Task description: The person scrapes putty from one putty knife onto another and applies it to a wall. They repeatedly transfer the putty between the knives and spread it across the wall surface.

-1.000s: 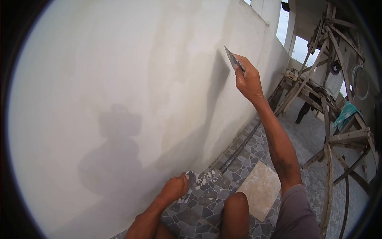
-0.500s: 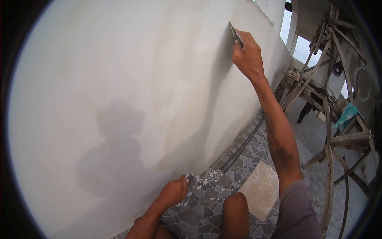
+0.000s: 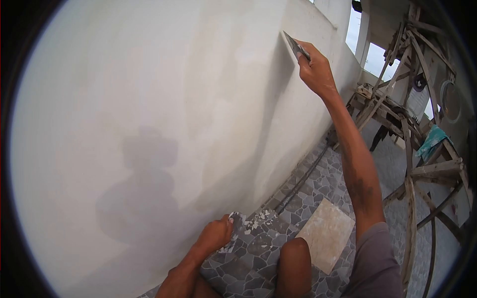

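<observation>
Item 1: my right hand [image 3: 315,67], arm raised high, grip closed tight round the handle of a putty knife [image 3: 294,43]; the blade is tilted, its edge touching the pale wall [image 3: 149,89] near the wall's top. Item 2: my left hand [image 3: 216,237], low by the foot of the wall, grip closed on a filler-smeared scraper [image 3: 237,229] (only a grey edge with white dabs shows past my fingers), down at floor level. Item 3: the floor [image 3: 258,268], grey mosaic stone, with white flecks scattered just beside the left hand. Item 4: 1 beige slab [image 3: 325,233] set in the floor, between my knee [image 3: 295,258] and my right arm. Item 5: a dark cable [image 3: 303,176] running along the base of the wall. Item 6: wooden frames [image 3: 410,164] at the right, well apart from both hands, with a teal cloth [image 3: 430,141] draped on 1 of them. Item 7: my shadow [image 3: 144,198] on the wall, left of centre.
</observation>
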### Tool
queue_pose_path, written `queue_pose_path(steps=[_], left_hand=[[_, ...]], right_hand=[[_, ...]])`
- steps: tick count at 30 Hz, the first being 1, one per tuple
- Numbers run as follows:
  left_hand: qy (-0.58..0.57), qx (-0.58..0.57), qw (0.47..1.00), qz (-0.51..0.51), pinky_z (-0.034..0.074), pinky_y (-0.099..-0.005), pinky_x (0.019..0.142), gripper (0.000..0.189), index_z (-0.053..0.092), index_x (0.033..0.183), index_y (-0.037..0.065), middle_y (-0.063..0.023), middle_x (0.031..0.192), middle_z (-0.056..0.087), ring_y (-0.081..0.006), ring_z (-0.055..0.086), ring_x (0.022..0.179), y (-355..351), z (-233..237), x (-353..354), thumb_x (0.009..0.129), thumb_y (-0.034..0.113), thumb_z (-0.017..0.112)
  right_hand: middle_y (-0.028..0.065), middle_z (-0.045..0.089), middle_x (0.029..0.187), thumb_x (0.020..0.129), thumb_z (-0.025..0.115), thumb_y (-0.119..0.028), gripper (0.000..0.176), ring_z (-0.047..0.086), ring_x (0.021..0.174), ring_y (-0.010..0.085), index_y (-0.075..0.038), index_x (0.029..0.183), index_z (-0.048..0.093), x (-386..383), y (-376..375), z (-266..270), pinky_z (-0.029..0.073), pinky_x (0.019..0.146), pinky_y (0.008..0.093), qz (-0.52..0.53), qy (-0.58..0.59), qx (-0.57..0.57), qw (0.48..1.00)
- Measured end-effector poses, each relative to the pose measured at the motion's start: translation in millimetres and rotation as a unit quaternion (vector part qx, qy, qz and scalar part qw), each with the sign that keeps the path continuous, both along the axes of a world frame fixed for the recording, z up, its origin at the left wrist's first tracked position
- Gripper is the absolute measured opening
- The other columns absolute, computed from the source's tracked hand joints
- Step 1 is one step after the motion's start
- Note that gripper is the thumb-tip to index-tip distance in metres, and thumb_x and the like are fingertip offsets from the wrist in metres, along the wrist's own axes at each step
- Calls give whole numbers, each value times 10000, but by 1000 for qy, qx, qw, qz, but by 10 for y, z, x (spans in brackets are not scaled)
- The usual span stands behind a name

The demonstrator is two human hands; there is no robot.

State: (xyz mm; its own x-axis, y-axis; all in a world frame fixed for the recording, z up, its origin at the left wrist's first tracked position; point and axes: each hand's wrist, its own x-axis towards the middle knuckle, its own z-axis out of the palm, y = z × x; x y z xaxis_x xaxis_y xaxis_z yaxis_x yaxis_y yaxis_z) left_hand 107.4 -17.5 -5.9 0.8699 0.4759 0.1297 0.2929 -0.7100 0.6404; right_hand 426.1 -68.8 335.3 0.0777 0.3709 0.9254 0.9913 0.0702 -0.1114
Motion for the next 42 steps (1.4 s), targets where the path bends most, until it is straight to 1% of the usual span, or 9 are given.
queue_pose_path(steps=[7,14,20,24,27,28,31,34,42], left_hand=[[6,-4,1000,-4,470,-597,675,324,541,1047,-44,-298,685,621,-511,613,679,-16,131,-134,1045,255,417],[-21,-7,1000,-3,452,-593,666,328,547,1047,-38,-293,668,606,-509,597,666,2,50,-78,1048,259,406],[-10,-3,1000,-1,476,-598,689,337,543,1026,-52,-308,701,624,-524,614,705,0,-10,17,1041,260,419],[9,-7,1000,2,487,-605,706,340,547,1037,-57,-322,728,634,-528,626,732,13,9,21,1039,258,421],[14,-10,1000,4,492,-602,712,350,547,1058,-67,-324,732,636,-528,626,732,26,50,-2,1040,257,417],[12,-9,1000,4,492,-602,713,352,547,1066,-68,-323,731,636,-529,627,732,37,41,-6,1040,258,416],[8,-10,1000,2,492,-600,714,355,545,1084,-68,-321,732,638,-530,628,734,61,23,-18,1042,259,412],[4,-17,1000,3,482,-594,706,351,545,1072,-61,-315,718,630,-527,623,727,70,37,-36,1045,262,410],[-10,-24,999,-26,485,-602,700,339,539,1065,-60,-317,722,636,-520,627,713,-18,103,62,1043,256,418]], right_hand=[[106,645,1280,949,492,61,418,647,1131,234,-74,1327,604,104,116,-280,513,936,320,37,-65,11,997],[90,611,1315,764,505,187,668,585,1212,277,-106,1359,580,-74,92,-846,538,952,361,42,-104,-5,994],[98,626,1301,842,504,136,559,614,1171,282,-91,1346,588,-117,-170,-900,533,953,354,66,-82,-120,987],[130,671,1229,941,472,56,398,672,1049,267,-25,1305,609,-91,-130,-704,503,938,332,50,53,-3,997],[118,692,1048,974,521,-33,355,610,827,145,-37,1322,593,16,6,-538,500,790,285,17,40,35,998],[143,685,982,965,543,-64,349,615,779,158,-22,1308,593,-11,25,-494,501,742,306,8,73,33,997],[180,623,1203,932,491,-27,379,644,970,303,11,1293,600,-215,51,-418,506,882,363,-20,114,-20,993],[183,598,1141,909,490,-15,386,625,910,312,43,1277,593,-323,140,-441,514,837,380,-49,108,-11,993],[170,534,1120,739,559,74,540,543,987,331,86,1278,537,-444,483,-871,552,727,402,-118,-134,59,982]])
